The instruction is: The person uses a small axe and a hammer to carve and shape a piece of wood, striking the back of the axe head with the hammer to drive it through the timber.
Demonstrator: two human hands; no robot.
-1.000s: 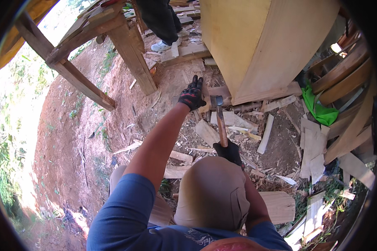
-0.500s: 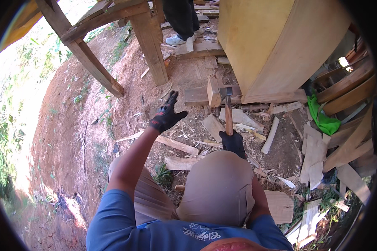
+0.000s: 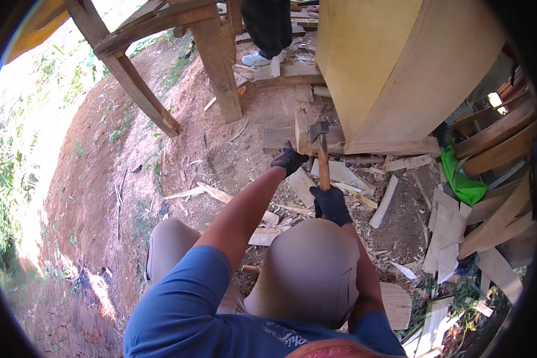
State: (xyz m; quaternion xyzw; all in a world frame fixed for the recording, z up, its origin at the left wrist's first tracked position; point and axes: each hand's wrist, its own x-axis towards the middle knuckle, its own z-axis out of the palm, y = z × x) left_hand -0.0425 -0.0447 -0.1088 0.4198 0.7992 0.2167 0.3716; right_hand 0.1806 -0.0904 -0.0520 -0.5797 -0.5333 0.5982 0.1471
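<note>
My right hand (image 3: 332,206), in a dark glove, is closed round the wooden handle of a hatchet (image 3: 324,161). The hatchet's dark metal head lies close against the right side of an upright wood block (image 3: 303,130). That block stands at a thick timber (image 3: 275,139) lying on the ground. My left hand (image 3: 289,159), gloved in black with red marks, is just below and left of the block. Its thumb and fingers are apart and nothing shows in it; whether the thumb touches the block I cannot tell.
A large pale wooden panel (image 3: 394,77) rises at the right. A wooden frame's leg (image 3: 216,71) stands at the left. Beyond, a person's shoe (image 3: 256,59) rests near a plank. Offcuts, shavings and a green bag (image 3: 461,177) lie on the right.
My left hand has come across to the right, from beyond the shavings to beside the wood block. My right hand still holds the hatchet, whose head has turned slightly near the block.
</note>
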